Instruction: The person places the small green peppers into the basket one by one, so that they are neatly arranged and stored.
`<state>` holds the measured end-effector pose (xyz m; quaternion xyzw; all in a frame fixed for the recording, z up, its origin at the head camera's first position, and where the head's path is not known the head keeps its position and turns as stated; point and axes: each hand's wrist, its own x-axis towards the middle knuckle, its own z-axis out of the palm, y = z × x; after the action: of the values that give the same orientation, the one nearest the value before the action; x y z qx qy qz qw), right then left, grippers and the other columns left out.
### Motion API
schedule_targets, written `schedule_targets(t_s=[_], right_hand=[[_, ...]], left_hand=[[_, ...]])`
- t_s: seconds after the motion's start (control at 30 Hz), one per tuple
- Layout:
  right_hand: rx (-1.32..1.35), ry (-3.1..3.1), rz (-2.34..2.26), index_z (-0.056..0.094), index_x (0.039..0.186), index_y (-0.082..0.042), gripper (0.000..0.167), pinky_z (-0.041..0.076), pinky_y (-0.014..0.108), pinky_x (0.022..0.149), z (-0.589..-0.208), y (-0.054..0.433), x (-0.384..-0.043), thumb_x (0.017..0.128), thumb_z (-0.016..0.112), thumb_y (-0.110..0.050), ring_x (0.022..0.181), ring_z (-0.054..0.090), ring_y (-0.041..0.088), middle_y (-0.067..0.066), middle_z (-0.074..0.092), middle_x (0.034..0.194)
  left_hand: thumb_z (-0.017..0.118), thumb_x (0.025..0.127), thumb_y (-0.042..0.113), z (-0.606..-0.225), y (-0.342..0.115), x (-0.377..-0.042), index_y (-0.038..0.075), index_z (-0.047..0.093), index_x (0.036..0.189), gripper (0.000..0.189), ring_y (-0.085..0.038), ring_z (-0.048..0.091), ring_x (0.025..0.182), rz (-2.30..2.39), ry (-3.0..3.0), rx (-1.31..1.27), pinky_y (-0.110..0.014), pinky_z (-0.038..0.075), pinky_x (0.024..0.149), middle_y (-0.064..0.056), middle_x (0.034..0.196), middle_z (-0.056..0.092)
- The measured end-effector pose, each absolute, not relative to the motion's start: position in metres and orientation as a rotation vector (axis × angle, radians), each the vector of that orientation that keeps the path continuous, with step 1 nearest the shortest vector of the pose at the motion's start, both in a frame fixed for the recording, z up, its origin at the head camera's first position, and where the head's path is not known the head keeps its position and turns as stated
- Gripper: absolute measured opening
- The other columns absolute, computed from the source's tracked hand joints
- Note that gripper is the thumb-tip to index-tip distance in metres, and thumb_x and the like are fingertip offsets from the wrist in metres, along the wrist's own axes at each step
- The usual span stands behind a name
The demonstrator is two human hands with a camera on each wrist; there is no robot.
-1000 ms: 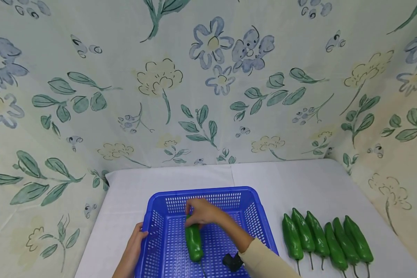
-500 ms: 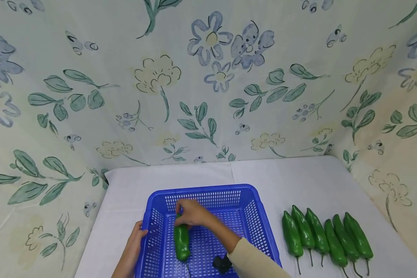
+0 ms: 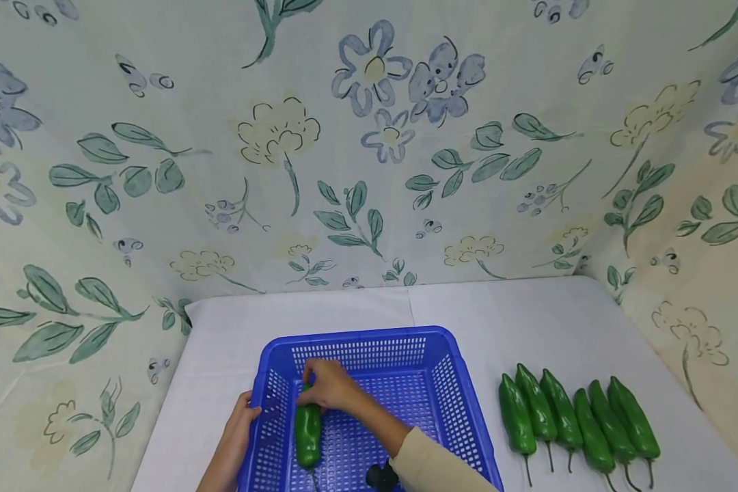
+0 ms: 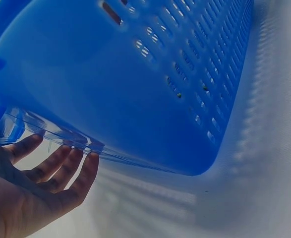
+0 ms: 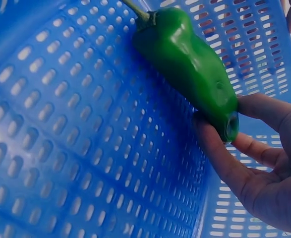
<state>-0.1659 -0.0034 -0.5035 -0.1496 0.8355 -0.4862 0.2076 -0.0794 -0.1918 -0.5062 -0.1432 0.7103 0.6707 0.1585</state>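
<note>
My right hand (image 3: 331, 387) reaches inside the blue plastic basket (image 3: 357, 336) and pinches a green chili pepper (image 3: 308, 439) by its pointed end. The pepper lies along the basket's left side, stem toward me. In the right wrist view, thumb and fingers hold the tip of this glossy pepper (image 5: 197, 64), close over the slotted floor. My left hand (image 3: 238, 427) grips the basket's left rim, thumb over the edge. From the left wrist, the fingers of that left hand (image 4: 51, 183) bear on the basket's outer wall (image 4: 95, 84).
Several green peppers (image 3: 566, 413) lie in a row on the white tablecloth (image 3: 467, 314), right of the basket, stems toward me. A black wrist camera (image 3: 381, 476) sits on my right wrist. Floral cloth (image 3: 369, 171) hangs behind and at both sides.
My right hand has carried the pepper left across the basket and slightly toward me, to near its left wall. The left hand stays on the rim; the row of peppers is unmoved.
</note>
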Motion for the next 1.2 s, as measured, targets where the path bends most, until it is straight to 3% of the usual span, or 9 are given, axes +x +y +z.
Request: schedule_targets(t_s=[0.17,0.43,0.77,0.93,1.1,1.2], right_hand=[[-0.427,2.356,-1.334,0.061,0.093,0.0,0.031,0.057,0.029,0.042,-0.504,-0.004,-0.164,0.072,0.084,-0.001,0.047,0.059,0.014,0.003,0.057,0.071],[-0.441,2.348,-1.286,0.063,0.102,-0.002,0.027,0.058,0.033,0.044,-0.497,0.001,-0.162,0.081,0.079,-0.008,0.051,0.066,0.028,0.002,0.06,0.068],[-0.527,2.413,-1.151,0.067,0.103,-0.004,0.027,0.052,0.022,0.043,-0.486,0.01,-0.167,0.081,0.08,-0.011,0.053,0.064,0.019,0.0,0.064,0.074],[-0.559,2.392,-1.114,0.067,0.11,-0.004,0.03,0.051,0.024,0.046,-0.466,0.029,-0.176,0.083,0.078,-0.012,0.058,0.066,0.023,-0.002,0.063,0.073],[-0.615,2.388,-1.134,0.065,0.113,-0.003,0.029,0.052,0.027,0.052,-0.442,0.064,-0.186,0.087,0.073,-0.011,0.061,0.062,0.016,0.001,0.066,0.075],[-0.655,2.435,-1.126,0.066,0.113,-0.003,0.028,0.054,0.028,0.06,-0.431,0.087,-0.19,0.088,0.072,-0.013,0.071,0.062,0.016,0.004,0.067,0.084]], left_hand=[[0.026,0.105,0.022,-0.507,-0.193,-0.08,0.002,0.02,0.147,0.047,-0.03,0.063,0.094,1.911,2.056,-0.398,-0.051,0.062,0.073,-0.032,0.131,0.042],[0.025,0.106,0.02,-0.506,-0.194,-0.079,0.002,0.02,0.147,0.046,-0.032,0.066,0.097,1.941,2.043,-0.383,-0.052,0.061,0.074,-0.032,0.131,0.044],[0.024,0.106,0.02,-0.506,-0.194,-0.079,0.001,0.02,0.148,0.046,-0.034,0.066,0.098,1.934,2.075,-0.377,-0.051,0.062,0.072,-0.034,0.132,0.043],[0.025,0.106,0.021,-0.507,-0.194,-0.078,0.002,0.02,0.148,0.046,-0.034,0.067,0.096,1.937,2.068,-0.381,-0.051,0.062,0.071,-0.034,0.131,0.044],[0.026,0.107,0.022,-0.508,-0.194,-0.077,0.004,0.022,0.148,0.045,-0.034,0.067,0.093,1.946,2.054,-0.378,-0.052,0.062,0.068,-0.033,0.131,0.044],[0.026,0.107,0.021,-0.509,-0.193,-0.076,0.004,0.024,0.147,0.044,-0.033,0.067,0.093,1.95,2.07,-0.358,-0.051,0.062,0.069,-0.032,0.129,0.047]])
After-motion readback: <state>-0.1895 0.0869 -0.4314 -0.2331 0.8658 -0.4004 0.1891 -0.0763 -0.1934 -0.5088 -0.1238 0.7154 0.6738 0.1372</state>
